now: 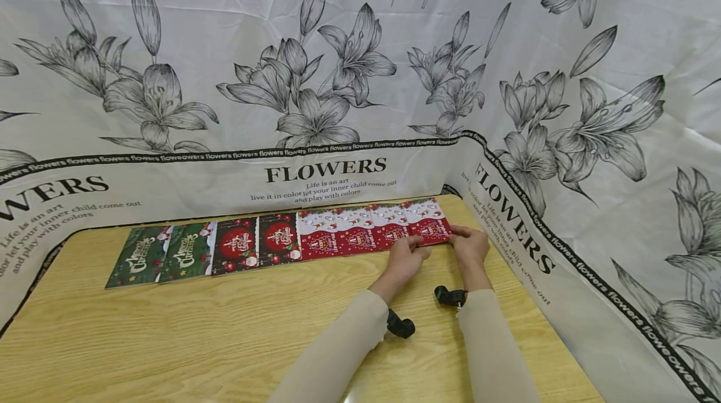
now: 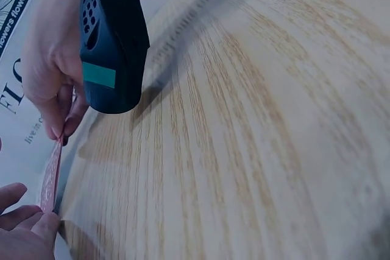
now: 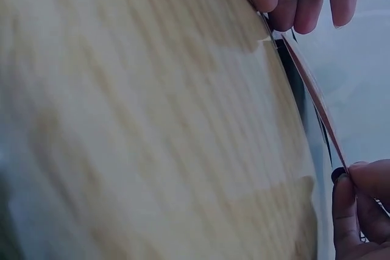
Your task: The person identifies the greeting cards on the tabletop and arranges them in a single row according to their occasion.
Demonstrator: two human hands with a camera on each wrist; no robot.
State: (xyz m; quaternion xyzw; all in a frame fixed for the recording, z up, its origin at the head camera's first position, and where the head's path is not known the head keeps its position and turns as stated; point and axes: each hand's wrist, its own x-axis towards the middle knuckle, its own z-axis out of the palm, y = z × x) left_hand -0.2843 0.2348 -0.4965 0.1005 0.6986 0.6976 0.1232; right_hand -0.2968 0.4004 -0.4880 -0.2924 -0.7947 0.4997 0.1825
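Observation:
At the right end of a row lies a red and white Christmas card [image 1: 429,228]. My left hand [image 1: 403,263] pinches its near left corner between thumb and fingers. Its near right corner is pinched by my right hand [image 1: 470,249]. From the left wrist, the card [image 2: 50,178] shows nearly edge-on, stretched between both hands. The right wrist view also has the card [image 3: 317,98] as a thin edge, slightly lifted off the wood, with the right hand's fingertips [image 3: 345,202] on its lower end.
Leftward the row continues with several matching red and white cards [image 1: 355,237], two black cards [image 1: 280,238] and two green cards [image 1: 186,253], overlapping slightly. They lie along the back of the wooden table [image 1: 225,334]. A flower-printed cloth [image 1: 338,115] hangs behind and to the right.

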